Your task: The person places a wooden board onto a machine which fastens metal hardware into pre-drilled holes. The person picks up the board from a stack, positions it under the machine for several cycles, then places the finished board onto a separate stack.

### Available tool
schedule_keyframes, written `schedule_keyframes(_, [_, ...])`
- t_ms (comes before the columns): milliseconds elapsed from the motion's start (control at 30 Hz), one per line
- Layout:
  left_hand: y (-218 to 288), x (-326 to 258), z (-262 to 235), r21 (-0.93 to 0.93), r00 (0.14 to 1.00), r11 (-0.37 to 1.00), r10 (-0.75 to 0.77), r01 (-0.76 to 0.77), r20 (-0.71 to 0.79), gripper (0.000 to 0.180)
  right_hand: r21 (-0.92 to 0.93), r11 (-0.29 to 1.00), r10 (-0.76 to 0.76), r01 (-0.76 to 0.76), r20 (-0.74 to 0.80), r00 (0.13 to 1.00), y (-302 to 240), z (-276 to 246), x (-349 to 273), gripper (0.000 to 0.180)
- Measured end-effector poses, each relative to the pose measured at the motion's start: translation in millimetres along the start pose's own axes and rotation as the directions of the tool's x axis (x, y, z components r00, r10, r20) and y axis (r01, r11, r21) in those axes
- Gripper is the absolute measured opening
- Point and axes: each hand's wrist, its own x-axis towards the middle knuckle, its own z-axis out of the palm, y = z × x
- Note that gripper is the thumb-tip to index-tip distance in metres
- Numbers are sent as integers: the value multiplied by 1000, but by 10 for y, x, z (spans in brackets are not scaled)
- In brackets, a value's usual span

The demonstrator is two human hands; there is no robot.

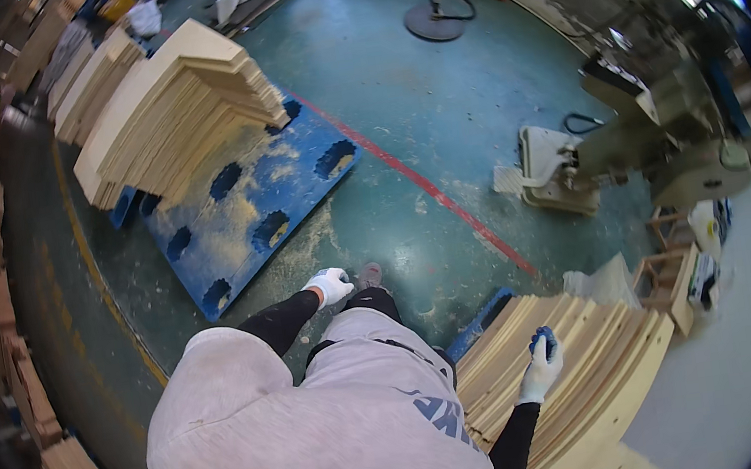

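Well, boards beneath right grip

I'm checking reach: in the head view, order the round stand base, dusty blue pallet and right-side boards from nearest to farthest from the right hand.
1. Boards: right side, by the right hand.
2. Dusty pallet: ahead, to the left.
3. Stand base: far ahead.

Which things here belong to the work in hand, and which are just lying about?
In the work, it seems:
- near boards
- right hand, at those boards; contact unclear
- left hand, no held thing visible

Apparently just about:
- blue pallet with far boards, possibly related
- machine
- round-based stand
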Motion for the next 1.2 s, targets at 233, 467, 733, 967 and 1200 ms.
schedule_keyframes(233, [-226, 792, -1434, -400, 963, 917, -104, -4, -249, 39, -231, 964, 205, -135, 316, 926, 92, 1689, 872, 23])
schedule_keyframes(467, [-272, 2021, -3189, -559, 764, 824, -297, -98, -572, 60, -366, 912, 343, -187, 428, 836, 26, 3009, 2124, 20])
schedule_keyframes(733, [-843, 3000, -5079, -511, 407, 850, -426, -127, -808, 77, -428, 895, 360, -121, 539, 761, -1092, 4729, 2985, 25])
schedule_keyframes(967, [-1329, 4200, -6497, -525, 390, 783, -622, 335, -679, 115, -554, 810, 454, -192, 386, 803, -1215, 5160, 2914, 22])
schedule_keyframes(1200, [-1688, 4750, -6525, -548, 298, 744, -661, 381, -689, 105, -598, 775, 540, -202, 461, 704, -1298, 6006, 2776, 21])
